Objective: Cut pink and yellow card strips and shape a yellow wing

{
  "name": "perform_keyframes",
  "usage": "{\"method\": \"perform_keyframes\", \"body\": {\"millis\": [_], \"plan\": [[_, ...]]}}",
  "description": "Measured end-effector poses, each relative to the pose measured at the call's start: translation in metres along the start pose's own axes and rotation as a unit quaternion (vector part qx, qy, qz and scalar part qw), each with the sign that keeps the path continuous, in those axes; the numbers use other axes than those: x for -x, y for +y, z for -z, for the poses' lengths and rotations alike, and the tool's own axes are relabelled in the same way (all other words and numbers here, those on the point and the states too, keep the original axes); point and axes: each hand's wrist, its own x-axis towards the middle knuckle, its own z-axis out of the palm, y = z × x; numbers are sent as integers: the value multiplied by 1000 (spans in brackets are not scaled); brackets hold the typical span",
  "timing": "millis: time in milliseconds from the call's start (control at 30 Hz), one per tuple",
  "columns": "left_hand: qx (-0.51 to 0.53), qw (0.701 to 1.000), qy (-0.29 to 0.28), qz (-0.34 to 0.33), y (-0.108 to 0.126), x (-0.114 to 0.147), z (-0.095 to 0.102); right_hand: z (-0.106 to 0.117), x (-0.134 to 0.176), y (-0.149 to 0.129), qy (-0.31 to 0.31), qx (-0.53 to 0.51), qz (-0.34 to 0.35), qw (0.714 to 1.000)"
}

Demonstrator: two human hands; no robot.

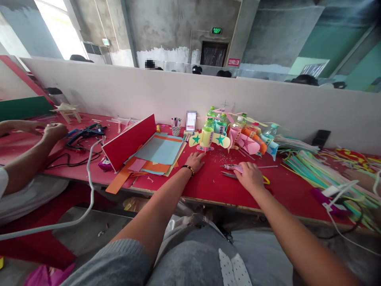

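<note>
Clearly, the nearest relation here is between the left hand (195, 161) and the yellow paper plane (208, 137), a green-capped bottle model on the red table (205, 184). The plane stands with its cap up, in front of the other bottle planes (236, 135), between the hand and the table's far edge. From the left hand it lies forward and slightly to the right; the fingertips are just beside its pink base (205, 148), though I cannot tell whether they touch it. Its bottle axis is upright, while its wings spread sideways, roughly along the far edge. The left hand is the nearer of the two. It is palm down with fingers reaching out loosely, and no object shows in it.

The right hand (251, 175) is farther toward the table's right end, its fingers bent over a pale pink tool (229, 167) (what kind, I cannot make out). How firmly they close on it is hidden. The tool's long axis runs about parallel to the near edge, its tip toward the left. On the near-edge side of it lie scissors (228, 174), blades also leftward, their yellow handle (266, 180) showing past the right hand.
</note>
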Motion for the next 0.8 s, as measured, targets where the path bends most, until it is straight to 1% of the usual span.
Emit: {"method": "perform_keyframes", "body": {"millis": [67,133,267,400,533,667,733,800], "plan": [[-6,1000,-9,-6,0,-2,-1,-2,2,22,-30,20,-59,998],[-11,1000,-15,-7,-1,-3,-2,-8,3,36,-65,30,-88,994],[-19,1000,-19,-6,-1,-4,-2,-16,2,44,-106,45,-111,987],[-24,1000,-20,-3,0,-3,-1,-14,-6,54,-125,61,-138,981],[-28,999,-22,-3,0,-3,0,-10,-7,71,-129,77,-183,972],[-28,999,-22,-3,0,-3,0,-6,-2,82,-116,88,-222,964],[-26,999,-22,-4,0,-3,0,-1,0,83,-99,90,-225,965],[-24,999,-22,-5,-1,-3,1,5,2,78,-62,90,-210,972]]}}
